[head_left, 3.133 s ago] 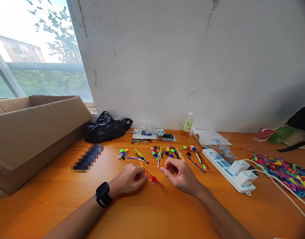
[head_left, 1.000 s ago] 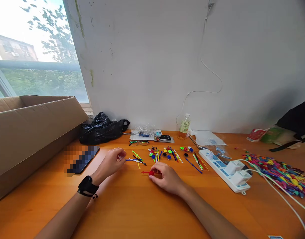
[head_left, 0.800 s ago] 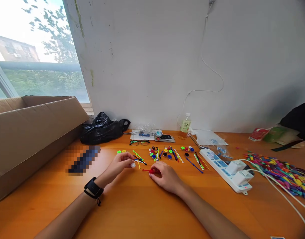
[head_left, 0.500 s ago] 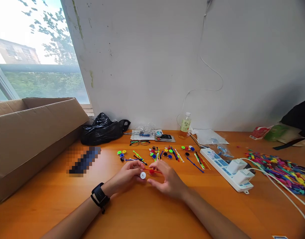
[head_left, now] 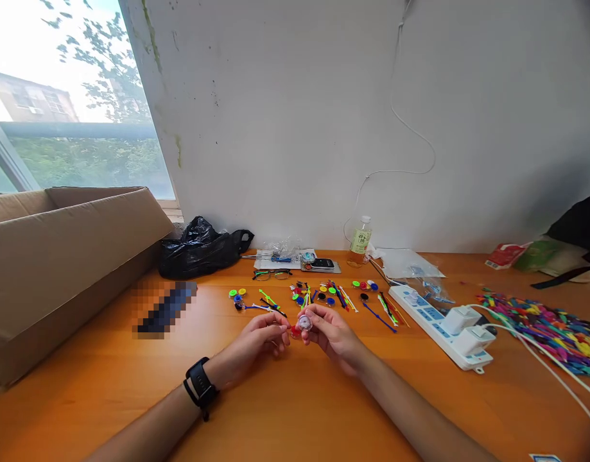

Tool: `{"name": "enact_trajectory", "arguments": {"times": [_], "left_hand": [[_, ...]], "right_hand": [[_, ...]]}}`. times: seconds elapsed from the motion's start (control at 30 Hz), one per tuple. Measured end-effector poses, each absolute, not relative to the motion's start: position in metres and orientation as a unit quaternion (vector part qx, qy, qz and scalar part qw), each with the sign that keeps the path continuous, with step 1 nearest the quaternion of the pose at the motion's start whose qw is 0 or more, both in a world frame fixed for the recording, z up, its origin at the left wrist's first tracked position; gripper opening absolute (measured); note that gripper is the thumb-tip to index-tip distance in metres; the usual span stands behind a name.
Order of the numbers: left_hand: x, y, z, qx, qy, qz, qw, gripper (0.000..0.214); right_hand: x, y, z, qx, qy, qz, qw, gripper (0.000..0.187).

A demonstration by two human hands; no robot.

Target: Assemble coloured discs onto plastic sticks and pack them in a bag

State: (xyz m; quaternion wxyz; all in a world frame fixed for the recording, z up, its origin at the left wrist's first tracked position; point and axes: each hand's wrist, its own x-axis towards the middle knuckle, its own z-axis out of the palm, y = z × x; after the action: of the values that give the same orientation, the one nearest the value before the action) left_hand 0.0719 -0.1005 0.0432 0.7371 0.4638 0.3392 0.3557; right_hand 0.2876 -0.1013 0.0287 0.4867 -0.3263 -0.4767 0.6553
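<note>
the right hand [head_left: 334, 335] has its thumb and fingers pinched on a pale, clear-rimmed round piece [head_left: 305, 323], held up in front of the person. the left hand [head_left: 257, 340] is just beside it, fingers curled and thumb laid against them; whether it grips anything cannot be told. a red round piece [head_left: 295, 332] shows between the two hands, partly hidden by the pale one. a black watch [head_left: 201, 380] is on the left wrist. just beyond the hands, small coloured discs [head_left: 331, 301] and arrow-tipped sticks [head_left: 380, 317] lie in loose groups on the wooden table [head_left: 295, 410]. past them are glasses [head_left: 281, 275] and a bottle [head_left: 361, 242]. farther out, a white power strip [head_left: 428, 319] and a multicoloured heap [head_left: 549, 330] are to the right, a black plastic bag [head_left: 201, 251] and a cardboard box [head_left: 78, 256] to the left.
</note>
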Motion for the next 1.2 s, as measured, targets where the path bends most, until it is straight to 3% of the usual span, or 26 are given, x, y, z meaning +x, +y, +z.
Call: {"name": "enact_trajectory", "arguments": {"times": [0.23,0.43,0.6,0.87,1.2], "left_hand": [[0.077,-0.111,0.047,0.568,0.346,0.363,0.653,0.028],[0.064,-0.088,0.034,0.721,0.398,0.437,0.363,0.019],[0.040,-0.061,0.026,0.799,0.421,0.396,0.163,0.022],[0.035,-0.053,0.022,0.862,0.411,0.284,0.078,0.031],[0.036,-0.047,0.018,0.855,0.438,0.272,0.055,0.027]], "right_hand": [[0.289,-0.101,0.026,-0.355,-0.569,0.589,0.450,0.040],[0.285,-0.113,0.024,-0.403,-0.712,0.454,0.353,0.023],[0.286,-0.116,0.024,-0.405,-0.780,0.368,0.303,0.015],[0.287,-0.113,0.011,-0.421,-0.790,0.366,0.255,0.014],[0.291,-0.115,0.018,-0.412,-0.795,0.377,0.238,0.022]]}}
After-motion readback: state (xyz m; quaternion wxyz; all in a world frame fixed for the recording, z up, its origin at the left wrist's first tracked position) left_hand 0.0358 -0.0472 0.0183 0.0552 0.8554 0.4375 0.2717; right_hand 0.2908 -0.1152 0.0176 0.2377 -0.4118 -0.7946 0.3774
